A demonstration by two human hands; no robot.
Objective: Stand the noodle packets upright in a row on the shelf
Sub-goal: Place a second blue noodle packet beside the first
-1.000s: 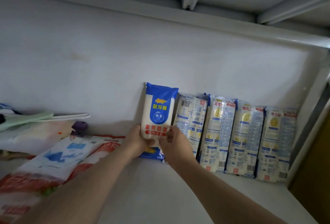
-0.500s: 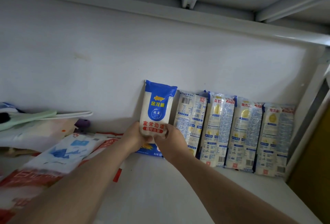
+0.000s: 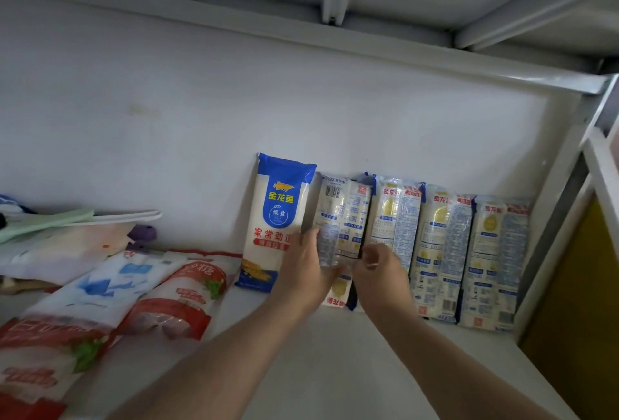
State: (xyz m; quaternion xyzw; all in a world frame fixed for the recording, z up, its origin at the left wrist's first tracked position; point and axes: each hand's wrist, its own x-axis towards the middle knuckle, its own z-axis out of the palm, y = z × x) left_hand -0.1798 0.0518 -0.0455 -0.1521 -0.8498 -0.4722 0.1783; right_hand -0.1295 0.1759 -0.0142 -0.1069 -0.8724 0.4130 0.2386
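A blue-topped noodle packet [image 3: 276, 218] stands upright against the white back wall, at the left end of a row. Right of it stand several clear noodle packets [image 3: 442, 245], the nearest one [image 3: 345, 205] showing its barcode. My left hand [image 3: 301, 272] is in front of the seam between the blue-topped packet and its neighbour, fingers fairly straight and blurred, gripping nothing. My right hand [image 3: 382, 272] hovers low in front of the second and third packets with loosely curled fingers and holds nothing. Both hands hide the lower part of the second packet.
Red-and-white bags [image 3: 187, 292] and a blue-and-white bag [image 3: 100, 285] lie flat on the shelf [image 3: 335, 369] at the left. Behind them is a pile of bags [image 3: 50, 245] and a purple object [image 3: 142, 233]. A shelf post [image 3: 552, 218] bounds the right end.
Both hands have let go of the blue-topped packet, which now stands on its own against the wall. The hands have shifted right, in front of the neighbouring packets.
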